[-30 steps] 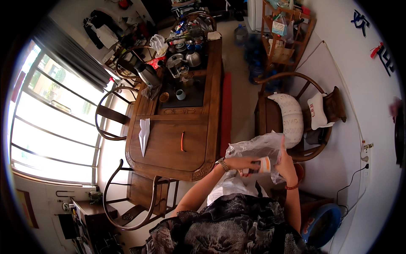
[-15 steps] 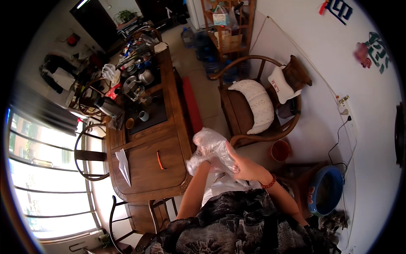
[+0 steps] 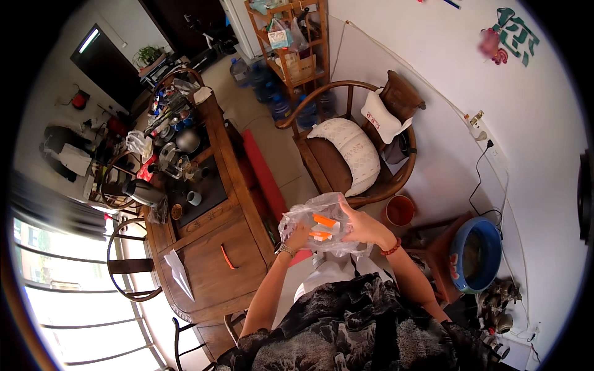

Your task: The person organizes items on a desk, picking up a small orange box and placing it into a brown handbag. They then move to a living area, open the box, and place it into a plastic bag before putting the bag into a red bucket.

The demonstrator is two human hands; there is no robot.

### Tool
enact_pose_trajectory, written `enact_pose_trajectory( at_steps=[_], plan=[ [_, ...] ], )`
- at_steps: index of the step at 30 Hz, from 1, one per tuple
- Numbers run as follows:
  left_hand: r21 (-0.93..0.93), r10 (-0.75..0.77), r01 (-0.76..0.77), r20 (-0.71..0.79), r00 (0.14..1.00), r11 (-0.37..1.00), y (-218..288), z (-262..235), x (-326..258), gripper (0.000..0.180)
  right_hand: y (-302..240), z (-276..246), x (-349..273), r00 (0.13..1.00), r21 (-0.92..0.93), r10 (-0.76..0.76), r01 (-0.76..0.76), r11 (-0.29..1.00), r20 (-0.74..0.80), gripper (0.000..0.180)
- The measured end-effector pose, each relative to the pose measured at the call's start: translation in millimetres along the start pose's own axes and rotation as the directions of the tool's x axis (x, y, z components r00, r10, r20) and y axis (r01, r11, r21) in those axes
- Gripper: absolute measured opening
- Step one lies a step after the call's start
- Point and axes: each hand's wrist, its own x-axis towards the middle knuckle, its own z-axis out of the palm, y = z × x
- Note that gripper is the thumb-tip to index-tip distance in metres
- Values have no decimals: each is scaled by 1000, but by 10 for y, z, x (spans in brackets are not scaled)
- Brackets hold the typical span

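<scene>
A clear plastic bag (image 3: 322,247) is spread between my two hands in front of my body. Two orange objects (image 3: 324,221) show inside it; their kind cannot be made out. My left hand (image 3: 299,236), wearing a metal wristwatch or bracelet, grips the bag's left side, its fingers partly behind the plastic. On the other side my right hand (image 3: 366,229), with a red bead bracelet, holds the bag's edge, thumb pointing up and away.
A wooden table (image 3: 216,278) to the left bears an orange strip (image 3: 228,256), folded white paper (image 3: 178,275), a small cup (image 3: 194,198) and a kettle. Ahead stands a wooden armchair (image 3: 322,157) with cushions. A red bucket (image 3: 400,211) and blue basin (image 3: 455,250) are at right.
My left hand, earlier covered by the bunched bag, has come back to its left side. The bag is now spread wider, and the orange objects show. The view has shifted.
</scene>
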Motion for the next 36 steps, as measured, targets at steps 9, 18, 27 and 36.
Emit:
enact_pose_trajectory(
  at_steps=[9, 18, 27, 36],
  plan=[
    [-449, -156, 98, -94, 983, 888, 161, -207, -16, 57, 272, 98, -96, 999, 62, -50, 51, 997, -13, 110],
    [-101, -130, 122, -80, 988, 987, 261, -334, -109, 37, 311, 120, -157, 993, 6, -10, 10, 1000, 119, 109],
    [502, 210, 14, -386, 898, 865, 626, -804, -626, 44, 502, -79, -296, 998, -81, -16, 21, 996, 61, 100],
    [338, -14, 99, -246, 969, 936, 680, -784, -630, 50, 932, -37, -416, 940, -493, 220, -326, 807, -261, 68]
  ],
)
